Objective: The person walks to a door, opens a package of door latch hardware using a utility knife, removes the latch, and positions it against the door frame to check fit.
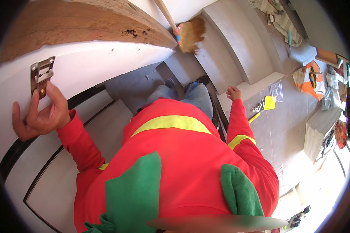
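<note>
My left hand [46, 116] is raised to the white wall on the left. Its thumb and a finger pinch the lower end of a small slotted metal plate [38, 73], which looks like a latch or bracket and lies against the wall. The remaining fingers spread away from it. My right hand [233, 93] hangs over the edge of the grey steps, fingers loosely bent, with nothing visible in it. Close to it on the floor lie a yellow card [270, 102], a clear plastic blister pack [276, 90], small metal pieces [257, 107] and a yellow-handled tool [254, 117].
A thick wooden beam [85, 23] runs above the white wall. A broom [191, 35] leans bristles-down by the grey steps [237, 42]. On the right are an orange-and-white bag [312, 80], a clear plastic bag [331, 97] and a pale block-shaped stack [319, 130].
</note>
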